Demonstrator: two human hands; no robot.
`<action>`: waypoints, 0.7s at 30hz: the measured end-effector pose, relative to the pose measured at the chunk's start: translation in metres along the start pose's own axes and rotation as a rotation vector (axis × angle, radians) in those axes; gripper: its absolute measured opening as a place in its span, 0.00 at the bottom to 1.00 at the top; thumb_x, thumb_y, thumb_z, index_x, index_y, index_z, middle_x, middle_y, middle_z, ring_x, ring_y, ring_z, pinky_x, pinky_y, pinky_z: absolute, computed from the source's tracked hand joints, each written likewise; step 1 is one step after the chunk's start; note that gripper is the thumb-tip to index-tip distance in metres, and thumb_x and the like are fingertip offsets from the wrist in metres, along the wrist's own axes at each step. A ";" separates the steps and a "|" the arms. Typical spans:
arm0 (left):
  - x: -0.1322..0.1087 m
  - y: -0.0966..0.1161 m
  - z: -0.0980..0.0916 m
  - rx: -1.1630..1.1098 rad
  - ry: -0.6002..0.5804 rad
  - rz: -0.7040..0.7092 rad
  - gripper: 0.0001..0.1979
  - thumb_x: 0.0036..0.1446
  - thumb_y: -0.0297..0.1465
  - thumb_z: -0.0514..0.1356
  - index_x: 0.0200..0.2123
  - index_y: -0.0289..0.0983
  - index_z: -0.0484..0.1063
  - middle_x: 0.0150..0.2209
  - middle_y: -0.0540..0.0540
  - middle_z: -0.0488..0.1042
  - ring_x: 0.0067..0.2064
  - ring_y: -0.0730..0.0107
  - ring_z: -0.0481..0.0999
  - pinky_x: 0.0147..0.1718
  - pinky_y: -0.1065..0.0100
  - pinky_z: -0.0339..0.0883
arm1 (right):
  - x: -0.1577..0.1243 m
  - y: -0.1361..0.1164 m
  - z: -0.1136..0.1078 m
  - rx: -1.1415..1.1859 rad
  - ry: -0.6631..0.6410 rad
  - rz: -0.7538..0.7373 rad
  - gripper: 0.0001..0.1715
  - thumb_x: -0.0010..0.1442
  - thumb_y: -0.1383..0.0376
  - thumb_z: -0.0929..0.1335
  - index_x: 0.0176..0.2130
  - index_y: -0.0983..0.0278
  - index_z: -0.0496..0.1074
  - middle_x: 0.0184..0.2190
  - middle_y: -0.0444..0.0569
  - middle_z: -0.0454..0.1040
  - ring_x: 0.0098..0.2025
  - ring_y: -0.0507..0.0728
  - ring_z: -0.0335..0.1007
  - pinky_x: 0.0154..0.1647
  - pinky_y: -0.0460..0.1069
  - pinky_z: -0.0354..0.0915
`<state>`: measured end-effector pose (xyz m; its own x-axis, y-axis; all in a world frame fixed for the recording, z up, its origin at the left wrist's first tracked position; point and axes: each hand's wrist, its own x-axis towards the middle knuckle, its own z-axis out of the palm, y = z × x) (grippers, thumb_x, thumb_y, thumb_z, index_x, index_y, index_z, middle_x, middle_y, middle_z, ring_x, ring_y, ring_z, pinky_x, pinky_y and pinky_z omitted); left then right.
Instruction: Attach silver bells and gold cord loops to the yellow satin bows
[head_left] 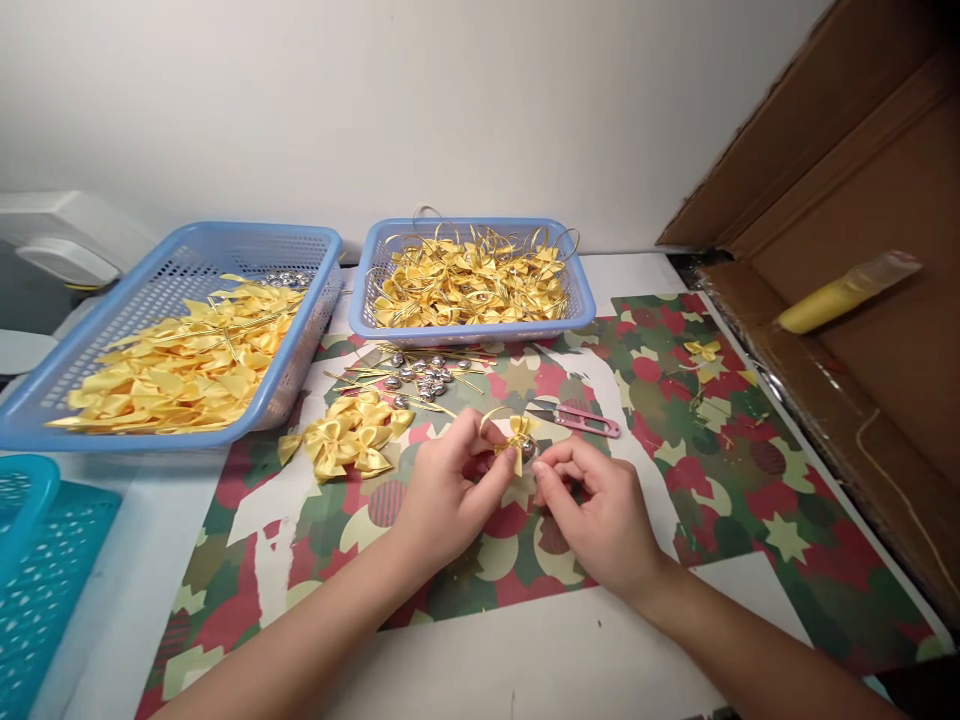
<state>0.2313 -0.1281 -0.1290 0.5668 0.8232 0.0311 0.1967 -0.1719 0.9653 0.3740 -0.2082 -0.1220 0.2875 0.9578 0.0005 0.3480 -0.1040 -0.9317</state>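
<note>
My left hand [463,480] pinches a yellow ribbon bow [519,430] between thumb and fingers, with a loop of gold cord rising from it. A small silver jingle bell [528,449] sits against the bow's right side. Just right of the bell, my right hand [592,500] is closed in a pinch; what lies between its fingertips is too small to tell. Beyond the hands lies a pair of pink thread snips [589,420]. To the left is a pile of yellow bows [352,437], and behind it are loose silver bells [431,380] among gold cords [360,372].
A blue basket [472,331] of bows with cord loops stands at the back. Another blue basket [262,400] with bows and bells is at left, above a teal basket [45,580]. Cardboard [862,190] walls the right side, a yellow tube [840,295] sticking out.
</note>
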 end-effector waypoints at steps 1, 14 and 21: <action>0.000 0.000 0.000 0.000 -0.001 0.002 0.07 0.62 0.31 0.56 0.31 0.39 0.61 0.25 0.54 0.65 0.24 0.77 0.62 0.21 0.74 0.55 | 0.000 0.000 0.000 0.002 -0.001 0.004 0.10 0.63 0.65 0.63 0.29 0.62 0.64 0.18 0.42 0.70 0.18 0.50 0.66 0.18 0.44 0.60; 0.001 0.005 0.003 0.019 0.046 0.083 0.07 0.60 0.27 0.57 0.29 0.38 0.63 0.24 0.55 0.68 0.24 0.78 0.67 0.23 0.76 0.60 | -0.002 0.003 0.003 -0.008 0.028 0.001 0.09 0.63 0.65 0.63 0.30 0.62 0.65 0.18 0.42 0.71 0.19 0.51 0.67 0.20 0.44 0.61; -0.003 0.002 0.005 -0.036 0.063 0.038 0.08 0.60 0.29 0.58 0.29 0.38 0.63 0.24 0.54 0.67 0.25 0.77 0.67 0.23 0.75 0.62 | -0.004 0.004 0.007 0.027 0.055 -0.036 0.09 0.63 0.65 0.63 0.29 0.62 0.65 0.18 0.42 0.70 0.19 0.50 0.65 0.21 0.44 0.61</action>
<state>0.2344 -0.1339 -0.1284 0.5216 0.8491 0.0834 0.1464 -0.1853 0.9717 0.3677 -0.2104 -0.1280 0.3239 0.9446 0.0536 0.3354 -0.0617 -0.9400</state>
